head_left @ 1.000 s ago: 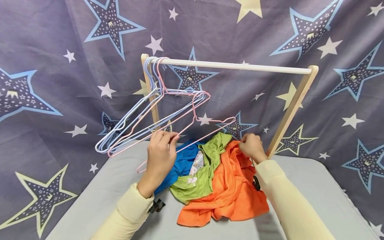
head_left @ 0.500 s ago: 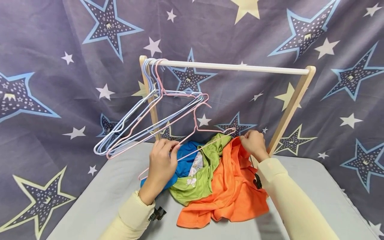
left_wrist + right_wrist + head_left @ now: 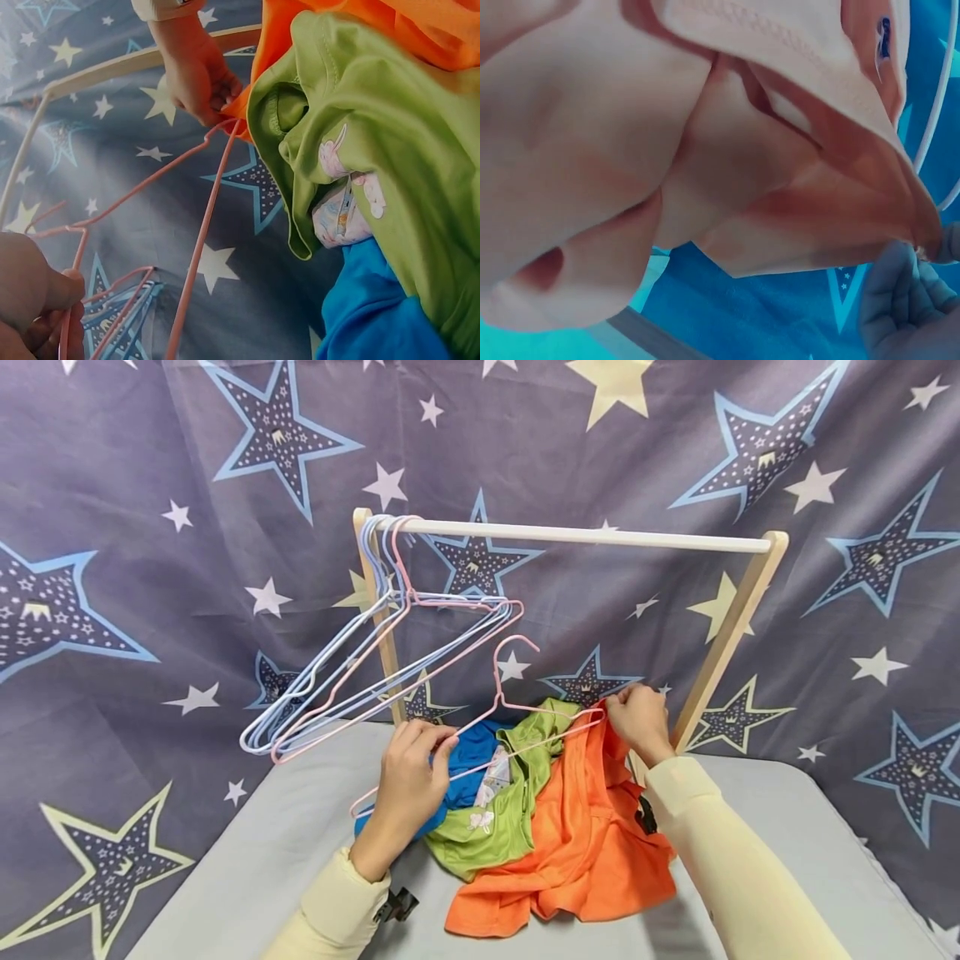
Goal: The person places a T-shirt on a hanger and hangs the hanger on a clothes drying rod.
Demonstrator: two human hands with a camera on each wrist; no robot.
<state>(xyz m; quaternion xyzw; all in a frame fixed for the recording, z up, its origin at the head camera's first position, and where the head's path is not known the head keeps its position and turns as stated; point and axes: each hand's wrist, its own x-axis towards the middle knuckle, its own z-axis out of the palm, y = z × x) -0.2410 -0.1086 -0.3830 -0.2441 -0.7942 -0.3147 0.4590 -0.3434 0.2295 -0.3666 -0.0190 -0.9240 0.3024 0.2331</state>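
Note:
A pink wire hanger [image 3: 498,697] slants across the clothes in the head view, its hook free of the rail. My left hand [image 3: 411,770] pinches its left shoulder between thumb and fingers. My right hand [image 3: 639,720] grips the top edge of an orange garment [image 3: 585,835], lifting that edge. The hanger's right end meets the raised orange edge beside the right fingers; in the left wrist view the tip [image 3: 236,124] lies against the orange cloth. Whether it is inside the opening I cannot tell. A green garment [image 3: 517,827] with a small printed figure lies left of the orange one.
A rack with a white rail [image 3: 585,535] and wooden posts [image 3: 731,639] stands behind. Several blue, white and pink hangers [image 3: 337,681] hang at its left end. A blue garment [image 3: 472,752] lies under the green one on the grey padded surface [image 3: 225,860].
The left hand has lowered the pink hanger and moved it slightly right, bringing its right end to the orange edge. The right hand keeps its grip, nearly in place.

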